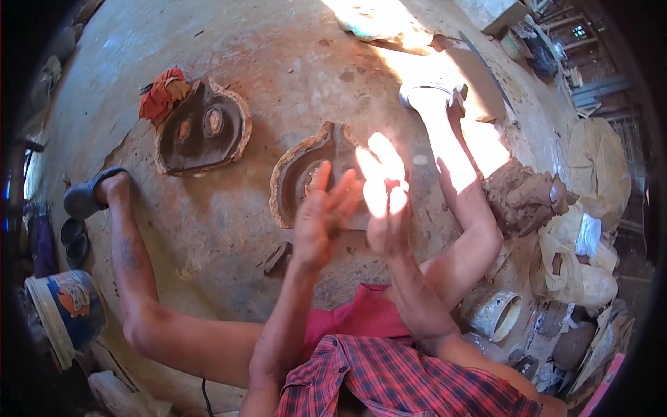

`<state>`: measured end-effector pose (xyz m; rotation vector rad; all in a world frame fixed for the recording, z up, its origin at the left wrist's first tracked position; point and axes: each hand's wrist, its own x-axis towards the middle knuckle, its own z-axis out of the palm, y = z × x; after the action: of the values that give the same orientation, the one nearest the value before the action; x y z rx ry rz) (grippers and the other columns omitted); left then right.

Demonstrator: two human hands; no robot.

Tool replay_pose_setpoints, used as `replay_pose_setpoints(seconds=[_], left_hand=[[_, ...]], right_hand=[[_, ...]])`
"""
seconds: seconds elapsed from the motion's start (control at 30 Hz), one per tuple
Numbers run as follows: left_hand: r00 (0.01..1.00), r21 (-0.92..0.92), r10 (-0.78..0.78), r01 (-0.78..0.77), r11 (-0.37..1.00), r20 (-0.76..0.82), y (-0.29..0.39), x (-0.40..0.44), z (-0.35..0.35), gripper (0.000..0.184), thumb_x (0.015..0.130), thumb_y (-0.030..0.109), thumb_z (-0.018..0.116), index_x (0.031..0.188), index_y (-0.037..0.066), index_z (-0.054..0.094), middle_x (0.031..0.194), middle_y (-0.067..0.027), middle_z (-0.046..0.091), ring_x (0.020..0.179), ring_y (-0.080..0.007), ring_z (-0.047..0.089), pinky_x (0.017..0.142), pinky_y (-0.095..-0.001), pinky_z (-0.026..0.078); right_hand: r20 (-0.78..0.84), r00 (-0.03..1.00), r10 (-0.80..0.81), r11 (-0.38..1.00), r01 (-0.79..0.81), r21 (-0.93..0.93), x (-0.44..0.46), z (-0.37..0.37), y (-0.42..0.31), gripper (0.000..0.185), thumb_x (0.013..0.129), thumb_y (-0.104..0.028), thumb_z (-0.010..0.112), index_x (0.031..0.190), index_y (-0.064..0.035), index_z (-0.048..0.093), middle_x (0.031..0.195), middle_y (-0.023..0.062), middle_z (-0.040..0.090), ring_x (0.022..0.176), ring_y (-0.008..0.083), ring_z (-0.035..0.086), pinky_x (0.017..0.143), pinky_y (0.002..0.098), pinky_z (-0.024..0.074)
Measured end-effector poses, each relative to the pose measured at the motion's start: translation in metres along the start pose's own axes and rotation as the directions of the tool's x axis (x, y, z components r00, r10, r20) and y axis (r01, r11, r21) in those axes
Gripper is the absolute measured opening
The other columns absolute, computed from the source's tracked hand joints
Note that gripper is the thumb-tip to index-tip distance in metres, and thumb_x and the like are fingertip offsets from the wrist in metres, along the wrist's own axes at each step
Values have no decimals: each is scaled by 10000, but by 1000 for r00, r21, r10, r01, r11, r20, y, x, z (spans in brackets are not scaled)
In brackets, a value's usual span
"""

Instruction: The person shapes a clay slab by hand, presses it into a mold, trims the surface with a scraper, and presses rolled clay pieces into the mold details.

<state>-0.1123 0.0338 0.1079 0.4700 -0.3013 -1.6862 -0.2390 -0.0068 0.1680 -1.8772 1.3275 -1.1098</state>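
My left hand [321, 221] is raised with its fingers apart and slightly blurred; nothing shows in it. Beside it, my right hand [384, 201] is in strong sunlight, its upper fingers stretched out. Glare washes out its detail, and I make out no object in it. Both hands hover over the near edge of a clay-lined mold [281, 184] with a rough brown rim, hiding part of its inside. Further left lies a second, similar mold [201, 156], dark and wet-looking within, with two raised lumps. A red-orange cloth [161, 96] rests against its rim.
A large lump of brown clay [517, 198] sits beyond my right leg. A dark clay piece [278, 260] lies on the floor near my left wrist. At left stands a printed bucket [69, 309]; at right, a dirty white container [501, 316] lies among plastic bags [577, 271].
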Motion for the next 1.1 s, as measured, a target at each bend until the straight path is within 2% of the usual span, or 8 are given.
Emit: replay_pose_setpoints(seconds=[0.13,0.3,0.37,0.53,0.9,0.93,1.0,1.1], left_hand=[[955,31,286,-289,957,78,-31,17,27,838,1113,535,317,1680,52,-67,1769,-159,-42,1626,-325,-10,1308,-448,65],[941,520,273,-338,785,200,-29,4,44,1164,915,916,195,1676,98,-134,1766,-160,-84,1626,-322,-28,1296,-484,4],[931,460,167,-309,832,325,-29,11,46,1194,901,930,170,1666,71,-150,1762,-152,-123,1621,-310,-84,1293,-478,-18],[933,506,166,-316,803,319,-19,5,48,1290,835,988,181,1668,55,-134,1765,-153,-100,1622,-304,-65,1296,-464,-2],[930,324,165,-275,905,328,1,-14,22,1093,894,940,252,1699,276,-72,1786,-26,-48,1634,-265,-27,1292,-493,-11],[909,-232,276,-208,950,313,1,-8,11,1163,856,972,196,1698,216,-70,1782,-63,-56,1631,-279,-48,1289,-504,-13],[969,138,173,-150,979,-177,17,-15,43,1196,834,989,287,1706,232,-24,1784,-49,-39,1636,-271,-1,1301,-487,29],[977,184,112,-146,972,181,7,-20,31,1226,810,1016,192,1707,209,-24,1784,-62,-46,1632,-286,-62,1290,-480,5]], right_hand=[[262,963,-62,998,51,48,-22,24,16,907,1056,-633,330,1679,-17,97,1739,253,125,1618,396,94,1301,504,29],[386,913,132,961,-213,177,-33,21,27,847,1100,-622,210,1686,-61,-33,1773,132,-79,1633,252,-33,1304,469,49],[-32,974,226,938,-209,278,-27,57,-3,1032,1010,-779,210,1679,-36,-45,1767,173,3,1629,294,54,1298,497,63],[380,922,68,977,-140,163,-45,23,79,689,1137,-397,319,1708,-177,1,1783,-3,-70,1621,143,-5,1291,425,112],[231,971,65,985,-100,144,-38,44,5,961,1015,-586,459,1682,-22,58,1741,273,42,1614,448,-19,1287,562,27],[269,963,25,995,-50,88,-41,45,-6,957,1020,-580,452,1682,-22,45,1741,272,41,1615,443,-21,1289,557,24],[214,959,-185,971,145,189,-40,42,-32,911,1029,-493,463,1680,-14,44,1744,264,33,1618,426,-8,1301,517,49],[161,986,42,986,-67,152,-13,48,6,1026,980,-697,413,1691,-55,46,1752,243,-11,1619,428,-33,1282,560,70]])
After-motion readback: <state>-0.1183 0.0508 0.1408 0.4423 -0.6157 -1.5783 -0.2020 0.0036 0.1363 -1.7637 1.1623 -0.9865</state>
